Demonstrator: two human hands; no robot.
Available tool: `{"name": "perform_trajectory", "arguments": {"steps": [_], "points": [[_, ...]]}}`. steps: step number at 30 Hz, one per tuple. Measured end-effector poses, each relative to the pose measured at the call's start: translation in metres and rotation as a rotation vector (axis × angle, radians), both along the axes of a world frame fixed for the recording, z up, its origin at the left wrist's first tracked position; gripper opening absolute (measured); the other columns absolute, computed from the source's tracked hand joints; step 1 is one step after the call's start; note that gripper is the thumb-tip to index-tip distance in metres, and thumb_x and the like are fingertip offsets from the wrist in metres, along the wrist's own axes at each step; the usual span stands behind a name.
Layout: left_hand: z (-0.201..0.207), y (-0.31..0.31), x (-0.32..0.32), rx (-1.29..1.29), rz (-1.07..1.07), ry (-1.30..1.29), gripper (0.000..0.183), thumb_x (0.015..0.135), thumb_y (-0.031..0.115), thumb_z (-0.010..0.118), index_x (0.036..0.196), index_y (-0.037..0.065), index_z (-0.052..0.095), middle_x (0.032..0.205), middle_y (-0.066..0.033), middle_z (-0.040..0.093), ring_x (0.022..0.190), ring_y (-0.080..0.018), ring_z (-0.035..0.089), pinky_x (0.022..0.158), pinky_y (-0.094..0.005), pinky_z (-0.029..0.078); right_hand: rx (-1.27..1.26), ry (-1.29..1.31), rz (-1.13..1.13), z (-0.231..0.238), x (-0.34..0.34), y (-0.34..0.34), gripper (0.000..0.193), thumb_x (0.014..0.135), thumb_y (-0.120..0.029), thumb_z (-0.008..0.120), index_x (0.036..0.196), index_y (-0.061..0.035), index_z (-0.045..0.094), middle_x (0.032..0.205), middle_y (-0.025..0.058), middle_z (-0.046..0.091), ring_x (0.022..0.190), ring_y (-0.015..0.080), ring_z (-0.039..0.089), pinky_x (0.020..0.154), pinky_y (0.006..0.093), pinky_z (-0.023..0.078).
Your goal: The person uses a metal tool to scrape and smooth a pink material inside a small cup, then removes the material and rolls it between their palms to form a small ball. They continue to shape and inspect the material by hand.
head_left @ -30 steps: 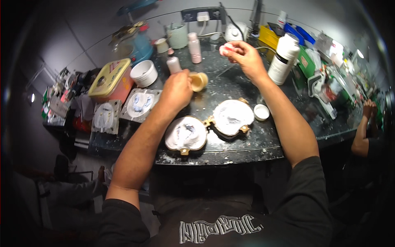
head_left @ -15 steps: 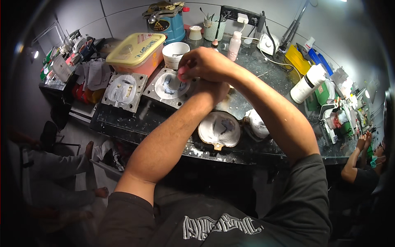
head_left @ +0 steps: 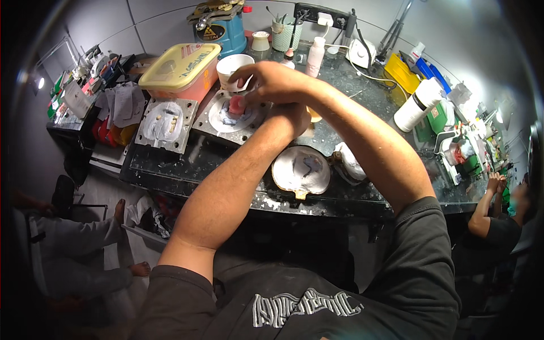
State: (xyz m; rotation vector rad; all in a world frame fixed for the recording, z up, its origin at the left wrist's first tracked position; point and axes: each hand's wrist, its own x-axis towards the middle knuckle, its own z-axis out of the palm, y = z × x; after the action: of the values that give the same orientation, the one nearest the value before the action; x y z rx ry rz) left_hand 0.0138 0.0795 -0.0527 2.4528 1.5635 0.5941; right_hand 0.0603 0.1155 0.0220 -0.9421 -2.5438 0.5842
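Two bare hands worked close together over a black speckled worktop [head_left: 164, 174]. The right hand [head_left: 263, 84], its fingers partly spread, had a fingertip against a small pink lump [head_left: 236, 104]; whether it gripped the lump, I could not tell. The lump showed over the round white plaster [head_left: 216, 113] set in a square grey metal plate [head_left: 203, 122]. The left hand [head_left: 296, 120] (partly covered by the right forearm [head_left: 362, 127]) was beside a small tan thing [head_left: 314, 117], its hold unclear.
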Motion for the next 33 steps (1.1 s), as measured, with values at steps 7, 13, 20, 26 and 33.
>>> {"name": "perform_trajectory", "arguments": {"steps": [7, 13, 20, 26, 33], "points": [[0.025, 0.003, -0.007, 0.118, -0.095, -0.638, 0.024, 0.09, 0.02, 0.06, 0.094, -0.002, 0.07, 0.074, -0.0203, 0.068, 0.076, -0.0331, 0.071, 0.071, -0.0443, 0.054, 0.094, 0.109, -0.525, 0.029, 0.11, -0.054, 0.05, 0.086, -0.046, 0.072, 0.119, -0.0084, 0.066, 0.107, 0.0136, 0.068, 0.099, 0.0234, 0.067, 0.088, 0.0358, 0.052], [0.1, -0.131, 0.044, -0.101, -0.378, -0.73, 0.03, 0.096, 0.027, 0.057, 0.092, 0.001, 0.071, 0.063, -0.0153, 0.064, 0.055, -0.0221, 0.064, 0.056, -0.038, 0.048, 0.275, 0.391, -0.669, 0.035, 0.165, -0.208, 0.037, 0.098, -0.035, 0.055, 0.103, -0.0024, 0.072, 0.088, 0.0151, 0.073, 0.082, 0.0208, 0.072, 0.072, 0.0321, 0.054], [-0.016, -0.254, 0.074, -0.447, -0.798, -0.406, 0.072, 0.084, 0.039, 0.074, 0.137, 0.002, 0.042, 0.12, -0.0214, 0.058, 0.104, -0.0318, 0.063, 0.083, -0.0392, 0.052, -0.429, 0.66, -1.19, -0.099, 0.195, -0.394, 0.03, 0.101, -0.023, 0.053, 0.099, 0.0031, 0.068, 0.079, 0.0111, 0.071, 0.077, 0.0115, 0.067, 0.066, 0.0289, 0.053], [-0.172, -0.252, -0.001, -1.211, -0.365, -0.7, 0.052, 0.084, 0.012, 0.073, 0.13, 0.001, 0.052, 0.107, -0.0072, 0.067, 0.099, -0.0146, 0.064, 0.091, -0.0303, 0.051, -0.521, 1.161, -1.127, -0.229, 0.164, -0.4, 0.022, 0.102, -0.024, 0.052, 0.097, -0.0032, 0.059, 0.062, 0.0058, 0.062, 0.045, 0.0107, 0.056, 0.043, 0.0225, 0.043], [-0.191, -0.256, -0.043, -0.737, -0.197, -0.591, 0.043, 0.077, 0.024, 0.082, 0.108, 0.007, 0.057, 0.094, -0.0064, 0.063, 0.089, -0.0164, 0.06, 0.083, -0.033, 0.049, 0.272, 0.662, -1.372, -0.36, 0.233, -0.353, 0.064, 0.086, -0.019, 0.075, 0.137, 0.0014, 0.043, 0.129, 0.0202, 0.053, 0.122, 0.0277, 0.052, 0.102, 0.0381, 0.041]]}}
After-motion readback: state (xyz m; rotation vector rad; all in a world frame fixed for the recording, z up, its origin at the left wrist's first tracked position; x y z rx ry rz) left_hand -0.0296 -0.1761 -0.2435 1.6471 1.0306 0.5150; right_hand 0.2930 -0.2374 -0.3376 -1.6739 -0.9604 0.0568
